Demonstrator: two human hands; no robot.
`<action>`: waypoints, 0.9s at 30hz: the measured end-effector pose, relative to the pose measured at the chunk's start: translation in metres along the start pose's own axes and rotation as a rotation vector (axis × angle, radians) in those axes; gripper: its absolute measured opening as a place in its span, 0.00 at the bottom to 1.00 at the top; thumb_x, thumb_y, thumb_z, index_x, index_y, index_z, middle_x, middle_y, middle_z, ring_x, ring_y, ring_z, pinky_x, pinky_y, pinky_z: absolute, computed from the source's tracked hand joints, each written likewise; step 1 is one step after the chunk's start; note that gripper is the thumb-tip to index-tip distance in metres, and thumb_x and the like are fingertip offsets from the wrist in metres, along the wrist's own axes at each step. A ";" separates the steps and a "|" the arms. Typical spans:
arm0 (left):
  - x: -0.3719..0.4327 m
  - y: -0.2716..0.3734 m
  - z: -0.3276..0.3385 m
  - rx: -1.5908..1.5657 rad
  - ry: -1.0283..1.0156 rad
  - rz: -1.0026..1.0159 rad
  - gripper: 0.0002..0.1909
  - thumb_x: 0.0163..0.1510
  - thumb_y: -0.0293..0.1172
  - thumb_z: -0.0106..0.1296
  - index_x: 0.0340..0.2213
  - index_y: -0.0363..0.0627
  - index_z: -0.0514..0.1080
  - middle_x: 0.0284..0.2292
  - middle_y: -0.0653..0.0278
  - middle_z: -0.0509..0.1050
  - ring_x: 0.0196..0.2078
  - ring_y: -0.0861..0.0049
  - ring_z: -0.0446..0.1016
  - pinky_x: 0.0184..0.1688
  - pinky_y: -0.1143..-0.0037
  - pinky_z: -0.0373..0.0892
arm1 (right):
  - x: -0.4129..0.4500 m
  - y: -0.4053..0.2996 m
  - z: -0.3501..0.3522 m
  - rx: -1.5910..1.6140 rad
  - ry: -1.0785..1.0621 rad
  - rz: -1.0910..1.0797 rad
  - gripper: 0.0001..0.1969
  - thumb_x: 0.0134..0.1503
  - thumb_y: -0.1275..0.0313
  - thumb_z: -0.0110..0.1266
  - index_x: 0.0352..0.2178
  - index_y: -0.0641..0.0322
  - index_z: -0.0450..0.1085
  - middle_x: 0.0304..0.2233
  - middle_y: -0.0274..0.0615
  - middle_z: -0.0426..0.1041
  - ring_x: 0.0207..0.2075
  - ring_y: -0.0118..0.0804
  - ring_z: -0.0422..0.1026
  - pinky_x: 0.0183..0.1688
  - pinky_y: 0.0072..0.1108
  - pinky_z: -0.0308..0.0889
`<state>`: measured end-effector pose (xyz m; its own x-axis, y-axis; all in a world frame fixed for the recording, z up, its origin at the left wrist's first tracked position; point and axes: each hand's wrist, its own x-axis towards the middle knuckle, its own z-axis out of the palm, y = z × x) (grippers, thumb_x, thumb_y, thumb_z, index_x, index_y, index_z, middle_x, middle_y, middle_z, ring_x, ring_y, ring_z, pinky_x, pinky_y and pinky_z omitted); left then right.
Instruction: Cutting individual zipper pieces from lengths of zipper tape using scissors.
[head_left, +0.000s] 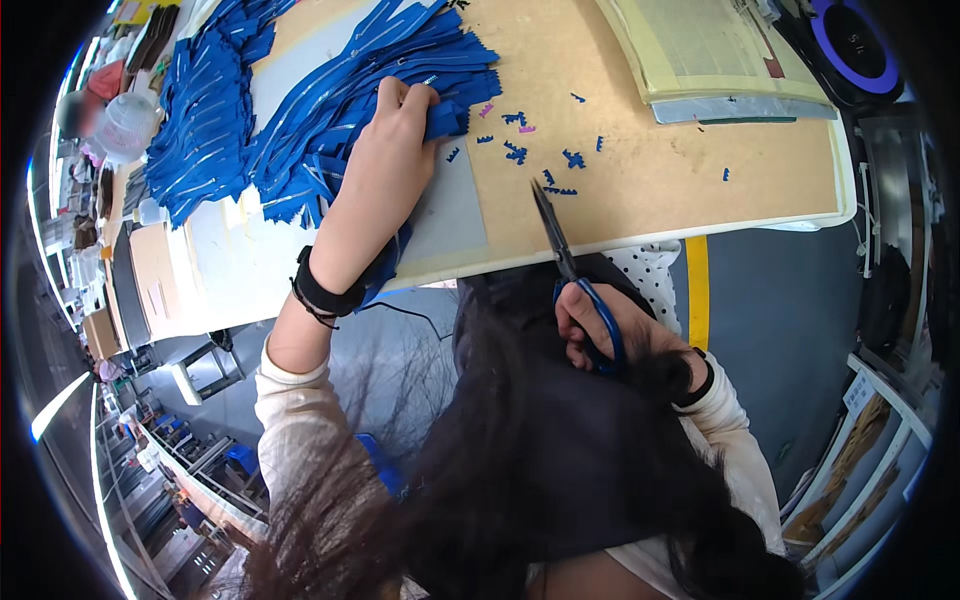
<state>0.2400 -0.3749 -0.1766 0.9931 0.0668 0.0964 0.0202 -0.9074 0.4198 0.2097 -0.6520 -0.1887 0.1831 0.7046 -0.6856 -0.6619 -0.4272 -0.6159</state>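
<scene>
My left hand (394, 142) reaches over the table, its fingers bent around the end of a blue zipper (448, 121) on top of a fanned pile of blue zippers (337, 90) with metal teeth. The fingertips are partly hidden. Some blue tape (388, 259) hangs over the table edge behind that forearm. In my right hand (592, 319) is a pair of scissors (556, 236) with blue handles. Their blades look closed and point at the table, near small blue fabric scraps (516, 154) and a pink scrap (527, 130).
A second pile of blue zippers (202, 120) lies farther left. Yellowish flat sheets (712, 52) are stacked at the back right, beside a round purple-rimmed device (855, 41). The table's front edge (675, 235) runs before my body. At lower right stands a white rack (862, 450).
</scene>
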 end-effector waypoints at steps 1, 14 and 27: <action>0.001 -0.001 0.002 -0.003 0.002 -0.002 0.18 0.46 0.22 0.58 0.40 0.33 0.67 0.37 0.50 0.66 0.39 0.50 0.69 0.41 0.66 0.66 | 0.000 -0.001 0.001 -0.007 -0.022 0.026 0.34 0.57 0.38 0.36 0.26 0.64 0.61 0.20 0.33 0.58 0.20 0.28 0.67 0.24 0.19 0.62; 0.002 -0.007 0.000 0.011 -0.018 0.064 0.14 0.46 0.19 0.54 0.38 0.35 0.69 0.37 0.50 0.69 0.38 0.50 0.70 0.40 0.65 0.67 | 0.003 -0.002 0.004 -0.039 -0.013 0.005 0.36 0.51 0.32 0.39 0.23 0.61 0.60 0.18 0.32 0.61 0.19 0.24 0.66 0.23 0.18 0.64; -0.031 0.034 -0.054 -0.302 -0.069 0.118 0.14 0.46 0.13 0.54 0.36 0.36 0.66 0.35 0.58 0.72 0.35 0.69 0.71 0.40 0.78 0.66 | 0.004 -0.001 -0.001 -0.064 0.047 -0.033 0.30 0.61 0.43 0.34 0.28 0.62 0.62 0.23 0.32 0.60 0.24 0.25 0.64 0.29 0.18 0.62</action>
<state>0.2041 -0.3858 -0.1163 0.9922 -0.0696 0.1034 -0.1208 -0.7422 0.6593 0.2120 -0.6490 -0.1915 0.2390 0.6926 -0.6806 -0.6071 -0.4404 -0.6614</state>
